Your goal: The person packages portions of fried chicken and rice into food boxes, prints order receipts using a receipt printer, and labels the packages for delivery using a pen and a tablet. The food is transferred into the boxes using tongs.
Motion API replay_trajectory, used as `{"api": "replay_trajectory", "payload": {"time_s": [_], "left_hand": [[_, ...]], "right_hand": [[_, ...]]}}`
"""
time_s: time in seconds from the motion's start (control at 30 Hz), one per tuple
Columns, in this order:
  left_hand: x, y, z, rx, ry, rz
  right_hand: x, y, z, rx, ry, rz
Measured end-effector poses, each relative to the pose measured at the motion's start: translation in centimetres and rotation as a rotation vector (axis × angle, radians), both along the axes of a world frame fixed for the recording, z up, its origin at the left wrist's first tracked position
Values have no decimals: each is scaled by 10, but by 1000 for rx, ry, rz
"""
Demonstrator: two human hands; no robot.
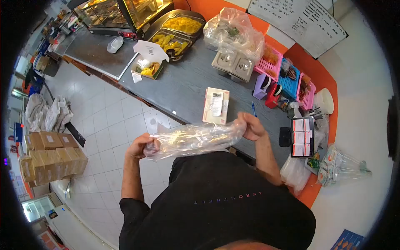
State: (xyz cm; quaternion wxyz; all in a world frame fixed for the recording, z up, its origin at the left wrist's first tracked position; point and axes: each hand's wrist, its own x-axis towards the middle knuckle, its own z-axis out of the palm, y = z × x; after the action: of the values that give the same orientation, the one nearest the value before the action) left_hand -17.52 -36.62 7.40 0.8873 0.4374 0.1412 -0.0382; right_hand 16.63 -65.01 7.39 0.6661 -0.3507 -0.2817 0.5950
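Observation:
Between my two hands a clear plastic bag (pixel 193 139) is stretched sideways in front of my black shirt. My left hand (pixel 141 146) is closed on its left end. At the other end, my right hand (pixel 252 127) pinches the bag's gathered edge, slightly higher than the left. Just beyond the bag, a white box (pixel 216 106) with a printed receipt on its lid rests on the dark counter (pixel 177 91), close to my right hand. A blue pen (pixel 253 109) lies past that hand.
An open food box (pixel 148 66) sits at the counter's left edge, near trays of yellow food (pixel 182 25). Lidded metal containers (pixel 234 64), pink and blue baskets (pixel 288 81) and a tablet (pixel 302 136) line the right. Stacked cartons (pixel 52 158) stand on the floor.

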Motion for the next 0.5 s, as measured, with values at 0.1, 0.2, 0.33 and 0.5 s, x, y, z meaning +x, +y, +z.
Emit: {"api": "replay_trajectory", "payload": {"time_s": [0.1, 0.2, 0.33, 0.5], "left_hand": [[-15, 47, -28, -241, -145, 260], [-4, 72, -8, -519, -474, 554], [3, 113, 8, 558, 100, 252], [28, 160, -85, 107, 86, 586]], "right_hand": [[-11, 65, 14, 27, 824, 302], [-24, 127, 28, -78, -1119, 236], [-8, 182, 49, -288, -63, -102], [19, 215, 2, -420, -1030, 178]]}}
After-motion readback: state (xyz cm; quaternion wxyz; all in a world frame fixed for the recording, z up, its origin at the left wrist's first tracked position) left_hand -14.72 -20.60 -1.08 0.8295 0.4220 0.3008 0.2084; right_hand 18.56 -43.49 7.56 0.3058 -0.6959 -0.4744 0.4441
